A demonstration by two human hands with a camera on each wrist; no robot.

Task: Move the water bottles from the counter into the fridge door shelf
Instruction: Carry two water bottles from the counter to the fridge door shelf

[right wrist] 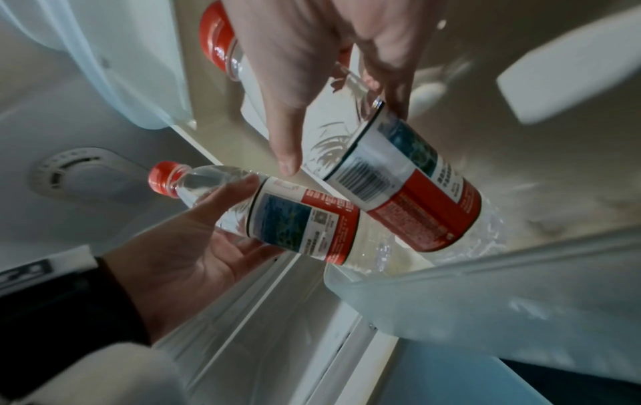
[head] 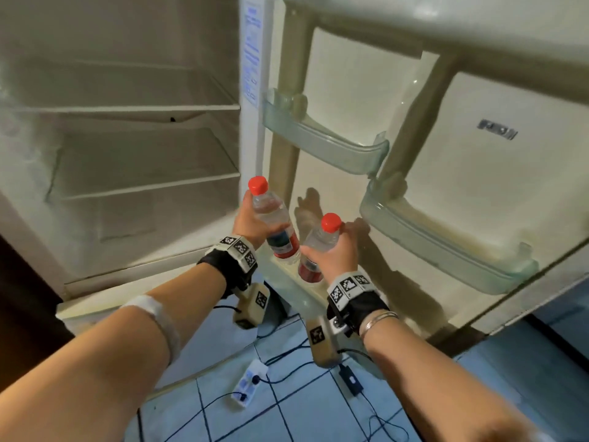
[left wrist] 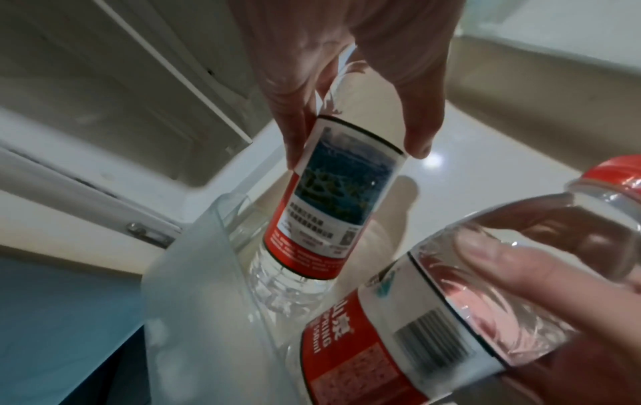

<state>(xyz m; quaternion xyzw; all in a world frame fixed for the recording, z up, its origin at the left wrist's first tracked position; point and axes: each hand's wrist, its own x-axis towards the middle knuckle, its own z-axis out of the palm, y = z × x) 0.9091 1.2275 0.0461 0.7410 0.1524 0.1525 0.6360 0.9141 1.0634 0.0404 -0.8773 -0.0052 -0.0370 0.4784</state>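
Two clear water bottles with red caps and red labels stand side by side over the lowest fridge door shelf (head: 288, 287), their bases inside it. My left hand (head: 251, 221) grips the left bottle (head: 274, 212) round its upper body. My right hand (head: 334, 253) grips the right bottle (head: 320, 239) just below its neck. In the left wrist view my left hand (left wrist: 357, 153) holds its bottle (left wrist: 326, 197) in the frosted shelf wall (left wrist: 194, 274), beside the other bottle (left wrist: 416, 328). In the right wrist view my right hand (right wrist: 341, 137) holds its tilted bottle (right wrist: 409, 186) against the left bottle (right wrist: 295, 219).
The fridge door stands wide open with two higher clear door shelves (head: 325, 145) (head: 446, 247). The fridge interior at the left has bare glass shelves (head: 127, 106). A power strip (head: 248, 384) and black cables lie on the blue tiled floor below my arms.
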